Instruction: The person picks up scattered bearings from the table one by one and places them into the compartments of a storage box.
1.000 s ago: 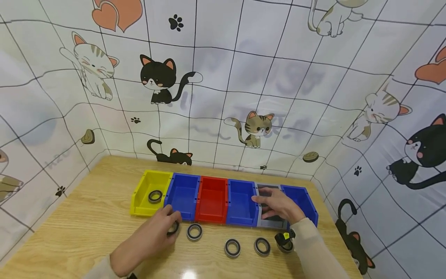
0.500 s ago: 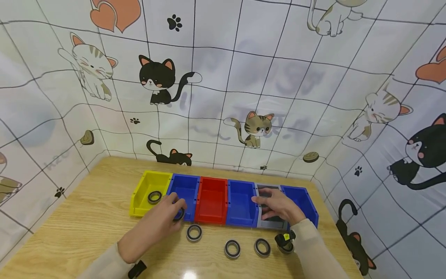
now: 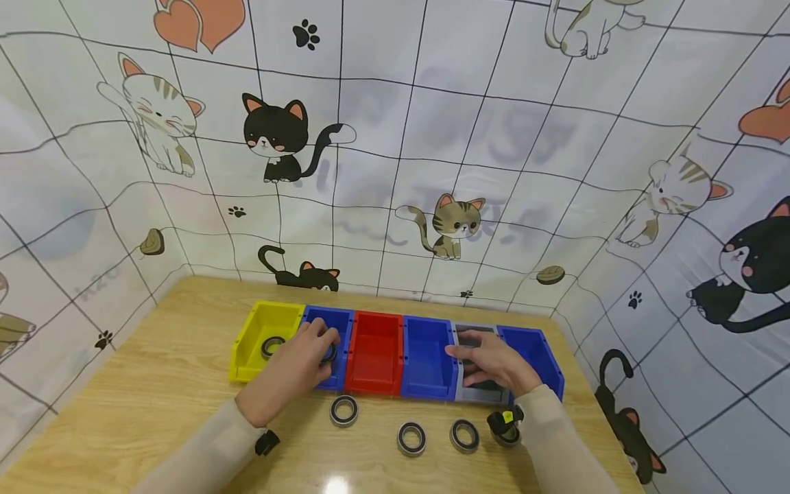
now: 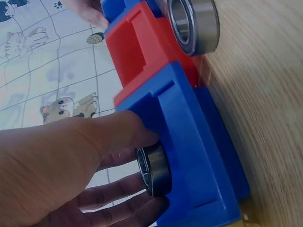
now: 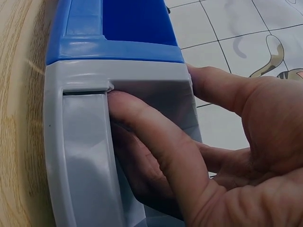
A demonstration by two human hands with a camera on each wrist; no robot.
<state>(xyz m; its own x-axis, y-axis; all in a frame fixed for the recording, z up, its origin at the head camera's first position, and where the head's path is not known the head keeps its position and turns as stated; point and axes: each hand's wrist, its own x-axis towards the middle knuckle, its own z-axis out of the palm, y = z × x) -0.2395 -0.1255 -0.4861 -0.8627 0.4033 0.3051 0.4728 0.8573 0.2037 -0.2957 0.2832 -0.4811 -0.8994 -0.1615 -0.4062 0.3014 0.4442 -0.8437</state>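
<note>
My left hand [image 3: 290, 377] pinches a ball bearing [image 4: 160, 171], a metal ring with a dark face, between thumb and fingers. It holds the bearing inside the blue bin [image 4: 199, 146] second from the left. Another bearing [image 3: 269, 346] lies in the yellow bin [image 3: 247, 360], partly behind the left hand. My right hand [image 3: 494, 363] is over the grey bin [image 5: 90, 156], fingers reaching inside and loosely bent. In the right wrist view one fingertip is at the bin's front lip, and no bearing shows in that hand.
The bins stand side by side, with red [image 3: 376, 357], blue [image 3: 426, 360] and far-right blue [image 3: 533, 363] ones too. Along their front on the wooden table [image 3: 154, 363] lie several bearings [image 3: 343, 411], one [image 3: 507, 438] partly under the right wrist camera. A cat-print sheet [image 3: 370, 137] hangs behind.
My left hand has carried its bearing from the table in front of the bins forward and right into the second bin. The right hand stays in place.
</note>
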